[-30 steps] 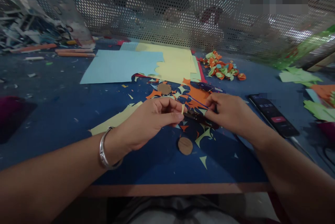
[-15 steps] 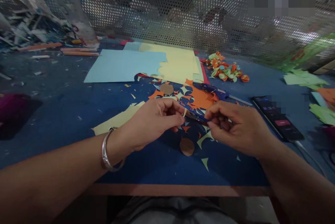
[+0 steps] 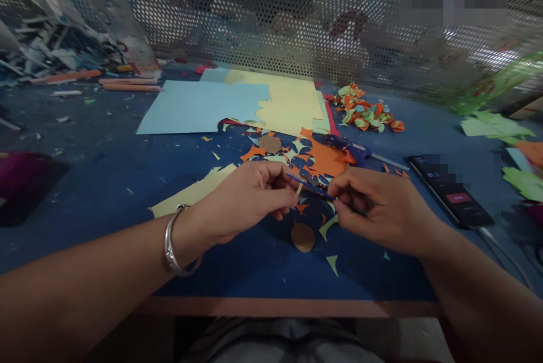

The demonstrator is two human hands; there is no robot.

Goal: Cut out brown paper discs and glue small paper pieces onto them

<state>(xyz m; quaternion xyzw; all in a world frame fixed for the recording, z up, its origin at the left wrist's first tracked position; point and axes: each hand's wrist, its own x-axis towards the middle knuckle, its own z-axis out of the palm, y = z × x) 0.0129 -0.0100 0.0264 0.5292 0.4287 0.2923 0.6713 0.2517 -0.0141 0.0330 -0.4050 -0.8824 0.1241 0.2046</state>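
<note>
My left hand, with a silver bangle on its wrist, is closed with thumb and fingers pinching a small pale yellow piece of paper. From the right, my right hand is pinched on one end of a thin blue stick. The stick's other end points left and crosses the yellow piece at my left fingertips. Whether the two touch, I cannot tell. Beneath both hands lie orange and pale green cut-paper scraps. Two brown discs rest among them.
Beyond my hands lie light blue and yellow sheets, a pile of small curled paper pieces and a blue-handled tool. A cabled phone is at right. A bottle stands at back left, before a perforated metal screen.
The blue stick has shifted slightly in my right hand, and its left end now shows in front of my left fingers. My left hand keeps nearly the same place.
</note>
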